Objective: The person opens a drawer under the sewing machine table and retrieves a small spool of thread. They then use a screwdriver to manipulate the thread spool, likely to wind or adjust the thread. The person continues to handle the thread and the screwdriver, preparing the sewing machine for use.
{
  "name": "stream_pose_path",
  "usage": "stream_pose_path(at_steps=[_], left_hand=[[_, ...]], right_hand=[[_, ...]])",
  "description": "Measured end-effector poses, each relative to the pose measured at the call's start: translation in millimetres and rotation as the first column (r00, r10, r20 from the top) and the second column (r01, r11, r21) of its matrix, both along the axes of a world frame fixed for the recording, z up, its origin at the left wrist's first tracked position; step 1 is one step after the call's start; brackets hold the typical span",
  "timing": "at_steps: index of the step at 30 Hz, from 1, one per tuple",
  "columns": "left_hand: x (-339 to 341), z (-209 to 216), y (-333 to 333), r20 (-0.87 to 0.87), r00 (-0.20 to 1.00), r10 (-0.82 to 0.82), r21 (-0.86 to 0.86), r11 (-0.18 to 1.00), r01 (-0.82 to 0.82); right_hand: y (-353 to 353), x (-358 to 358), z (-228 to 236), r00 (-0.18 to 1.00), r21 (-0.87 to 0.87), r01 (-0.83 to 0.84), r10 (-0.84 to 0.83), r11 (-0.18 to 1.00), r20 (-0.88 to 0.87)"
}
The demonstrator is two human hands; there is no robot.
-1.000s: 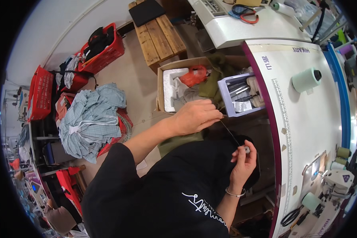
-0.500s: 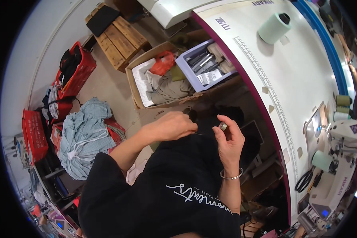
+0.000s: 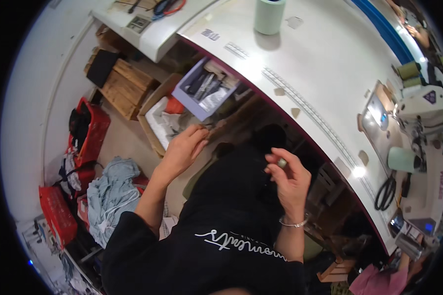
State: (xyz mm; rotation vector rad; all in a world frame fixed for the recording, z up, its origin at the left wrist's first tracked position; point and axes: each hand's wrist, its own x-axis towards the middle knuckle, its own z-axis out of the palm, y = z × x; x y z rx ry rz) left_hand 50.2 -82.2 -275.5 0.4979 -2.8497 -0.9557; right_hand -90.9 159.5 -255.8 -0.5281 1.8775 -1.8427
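In my right hand [image 3: 294, 183] a small, pale round bobbin [image 3: 282, 162] is gripped between thumb and fingers, above my dark-clothed lap. My left hand [image 3: 184, 150] is raised farther to the left, near the open drawer-like bin. Its fingers are closed in a pinch at the tips; what they hold, if anything, is too small to make out. A bracelet [image 3: 294, 222] circles my right wrist.
The white sewing table [image 3: 325, 59] runs along my right, with a sewing machine [image 3: 423, 108] and a thread cone [image 3: 269, 17]. A lilac bin [image 3: 189, 101] sits over a cardboard box [image 3: 150, 132]. Left are red baskets [image 3: 99, 128] and blue-grey cloth [image 3: 114, 191].
My left hand has moved away from the right hand, to the left and slightly farther off. The right hand keeps the bobbin. The head view has turned, shifting table and bin leftward.
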Motion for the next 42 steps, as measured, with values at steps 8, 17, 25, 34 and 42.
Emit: stream_pose_path(at_steps=[8, 17, 25, 34, 42], left_hand=[[-14.3, -4.2, -26.9, -0.283, 0.954, 0.102, -0.239, 0.955, -0.173], [-19.1, -5.9, -31.3, -0.241, 0.946, 0.215, -0.041, 0.972, -0.232], [-27.3, -3.0, -42.3, -0.220, 0.949, 0.227, 0.087, 0.973, -0.212], [-60.3, -6.5, -41.1, -0.252, 0.940, 0.229, 0.044, 0.973, -0.226], [-94.3, -19.7, -41.6, -0.327, 0.914, 0.239, 0.024, 0.969, -0.245]], right_hand=[[16.8, 4.4, -4.8, 0.983, 0.015, -0.019, 0.016, 1.000, 0.180], [17.0, 8.1, -11.2, 0.958, -0.047, -0.046, 0.058, 0.998, 0.281], [11.9, 17.7, -21.1, 0.935, -0.114, -0.110, 0.142, 0.987, 0.326], [14.9, 18.5, -14.3, 0.977, -0.123, -0.103, 0.123, 0.987, 0.175], [21.6, 18.8, -12.5, 0.992, -0.085, -0.063, 0.072, 0.994, 0.100]])
